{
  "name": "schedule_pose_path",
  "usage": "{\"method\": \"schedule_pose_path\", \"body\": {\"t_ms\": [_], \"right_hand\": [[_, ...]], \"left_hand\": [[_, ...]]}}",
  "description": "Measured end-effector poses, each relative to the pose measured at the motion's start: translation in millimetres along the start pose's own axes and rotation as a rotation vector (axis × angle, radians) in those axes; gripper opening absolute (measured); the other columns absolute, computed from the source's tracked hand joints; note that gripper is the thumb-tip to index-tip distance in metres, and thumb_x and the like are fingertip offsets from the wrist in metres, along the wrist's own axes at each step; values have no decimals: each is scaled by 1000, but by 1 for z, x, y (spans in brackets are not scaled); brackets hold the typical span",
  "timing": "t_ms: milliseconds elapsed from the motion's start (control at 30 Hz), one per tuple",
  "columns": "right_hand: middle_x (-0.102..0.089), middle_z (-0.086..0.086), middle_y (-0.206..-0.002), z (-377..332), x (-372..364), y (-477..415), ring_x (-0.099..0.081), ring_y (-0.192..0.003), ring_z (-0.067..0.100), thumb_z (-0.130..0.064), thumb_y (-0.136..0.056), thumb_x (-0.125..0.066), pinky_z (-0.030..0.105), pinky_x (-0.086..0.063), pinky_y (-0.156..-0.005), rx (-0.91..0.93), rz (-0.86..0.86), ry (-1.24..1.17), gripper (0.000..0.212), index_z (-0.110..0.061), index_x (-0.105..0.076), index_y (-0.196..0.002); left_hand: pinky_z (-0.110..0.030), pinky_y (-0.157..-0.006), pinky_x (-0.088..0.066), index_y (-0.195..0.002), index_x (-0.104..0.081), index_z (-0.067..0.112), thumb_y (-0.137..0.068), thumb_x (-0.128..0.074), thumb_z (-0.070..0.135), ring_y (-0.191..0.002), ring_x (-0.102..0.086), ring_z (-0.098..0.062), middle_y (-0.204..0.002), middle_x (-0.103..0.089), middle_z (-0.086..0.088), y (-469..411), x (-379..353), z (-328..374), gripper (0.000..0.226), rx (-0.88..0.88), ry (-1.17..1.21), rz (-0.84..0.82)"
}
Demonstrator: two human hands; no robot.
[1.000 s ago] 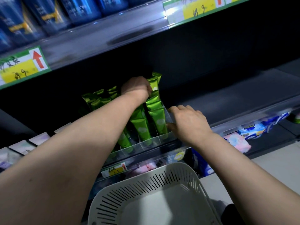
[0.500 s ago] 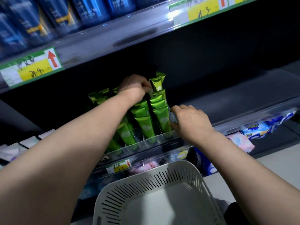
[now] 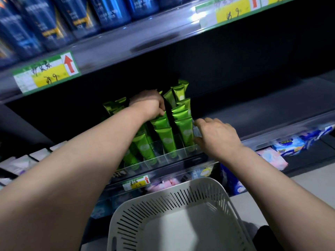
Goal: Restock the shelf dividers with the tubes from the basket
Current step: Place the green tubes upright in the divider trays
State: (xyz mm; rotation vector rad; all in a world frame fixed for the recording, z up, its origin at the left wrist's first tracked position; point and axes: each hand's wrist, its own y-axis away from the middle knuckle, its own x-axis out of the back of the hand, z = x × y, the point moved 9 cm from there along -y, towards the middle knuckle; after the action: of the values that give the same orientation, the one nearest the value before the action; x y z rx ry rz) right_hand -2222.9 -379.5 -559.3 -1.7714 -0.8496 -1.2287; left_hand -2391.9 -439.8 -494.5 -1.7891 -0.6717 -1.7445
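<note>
Several green tubes [image 3: 183, 127] stand in rows between clear plastic shelf dividers [image 3: 181, 151] on the middle shelf. My left hand [image 3: 148, 104] reaches into the rows from above, its fingers curled round the tops of tubes in a middle row. My right hand [image 3: 215, 136] rests at the right end of the rows, its fingers on the clear divider wall beside the rightmost tubes. The white slotted basket [image 3: 181, 200] sits below my arms, and no tube shows in it.
Blue bottles [image 3: 54, 24] line the upper shelf, whose edge carries yellow price labels [image 3: 47, 75]. The middle shelf to the right of the tubes is dark and bare. Blue and pink packets [image 3: 282, 149] lie on the lower shelf, and flat packs [image 3: 21, 163] sit at left.
My left hand has moved slightly back and left along the rows. The right hand stays at the divider. The view has shifted a little.
</note>
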Motion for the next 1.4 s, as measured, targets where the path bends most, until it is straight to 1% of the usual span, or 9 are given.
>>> {"method": "schedule_pose_path", "body": {"t_ms": [133,267,433,667,800,900,1000,1200,1400], "right_hand": [[-57,1,-116,-3,-2,0,-52,-110,25,-34,-91,-54,36,-43,-81,10,-2,8,35,-20,-49,-122],[-56,2,-117,-8,-3,0,-51,-112,26,-42,-91,-54,37,-43,-82,13,-26,-1,39,-19,-50,-122],[-56,2,-118,-6,-3,0,-52,-112,25,-41,-91,-53,37,-43,-83,-1,-29,10,39,-19,-49,-123],[-56,2,-119,-3,-3,1,-51,-114,25,-42,-91,-53,36,-42,-84,-17,-36,5,41,-19,-49,-124],[-56,3,-119,-4,-2,1,-51,-114,26,-44,-91,-53,36,-43,-85,-13,-40,1,42,-19,-49,-125],[-56,3,-119,-4,-2,0,-51,-114,25,-45,-91,-53,36,-43,-85,-13,-44,-8,43,-19,-49,-125],[-56,3,-118,-2,-1,-1,-52,-113,26,-44,-91,-53,36,-43,-84,-18,-38,-21,41,-19,-50,-124],[-57,1,-116,3,-1,0,-53,-110,25,-34,-91,-54,35,-43,-82,-25,-16,-19,34,-20,-52,-121],[-57,3,-116,11,-5,0,-53,-110,26,-33,-90,-57,35,-41,-81,-37,-59,10,29,-18,-52,-114]], "left_hand": [[-25,-83,-47,-99,-73,27,-79,-76,28,-105,-63,-22,-113,-69,0,4,3,-5,20,17,-48,15],[-24,-85,-47,-101,-73,27,-80,-75,29,-107,-62,-21,-115,-68,2,7,0,-10,21,23,3,9],[-22,-86,-45,-105,-73,26,-83,-73,30,-108,-62,-20,-116,-68,2,10,0,-13,23,28,50,15],[-26,-91,-48,-106,-73,24,-84,-72,30,-107,-62,-20,-116,-68,0,12,0,-13,23,27,56,16],[-28,-91,-50,-105,-73,25,-82,-73,35,-105,-62,-20,-113,-69,0,10,3,-7,25,18,77,17],[-27,-88,-50,-103,-73,28,-81,-73,40,-105,-62,-20,-111,-68,1,7,8,3,26,13,139,59],[-27,-88,-50,-100,-73,29,-81,-73,37,-105,-62,-19,-109,-69,3,-1,14,21,21,-7,205,124],[-27,-94,-49,-104,-73,31,-80,-74,27,-110,-62,-19,-117,-68,3,-27,0,39,24,56,205,76],[-30,-90,-50,-107,-73,27,-82,-69,27,-111,-62,-25,-121,-66,-2,-36,-6,32,25,141,148,82]]}}
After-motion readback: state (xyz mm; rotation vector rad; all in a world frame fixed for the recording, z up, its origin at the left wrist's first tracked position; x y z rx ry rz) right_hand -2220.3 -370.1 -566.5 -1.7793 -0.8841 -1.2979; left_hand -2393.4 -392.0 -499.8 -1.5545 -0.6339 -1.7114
